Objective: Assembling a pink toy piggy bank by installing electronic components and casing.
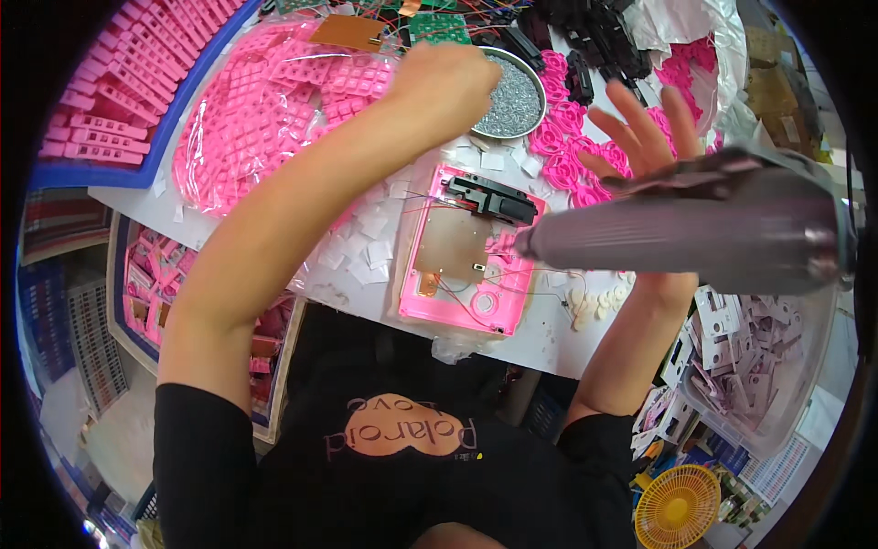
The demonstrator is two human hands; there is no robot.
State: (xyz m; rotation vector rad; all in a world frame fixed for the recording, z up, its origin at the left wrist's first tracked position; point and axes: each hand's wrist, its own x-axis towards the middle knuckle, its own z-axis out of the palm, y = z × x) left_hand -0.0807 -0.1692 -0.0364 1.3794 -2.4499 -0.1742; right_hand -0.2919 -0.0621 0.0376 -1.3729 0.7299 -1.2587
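Note:
My left hand (446, 90) is curled closed at the left rim of a round metal bowl (514, 94) full of small silvery screws. Whatever its fingers may hold is hidden. My right hand (645, 142) has its fingers spread, beyond a grey electric screwdriver (677, 233) that blocks part of the palm and wrist. The screwdriver lies across the view, its tip pointing left over a pink plastic housing (501, 306). On that housing sit a brown circuit board (455, 245), a black elongated mechanism (494, 199) and thin wires.
A clear bag of pink keypads (247, 114) covers the left of the table, near white paper squares (368, 240). Pink rings (558, 137) and black parts (599, 41) lie at the back right. A blue crate (165, 137) stands far left, a bin of white parts (759, 366) right.

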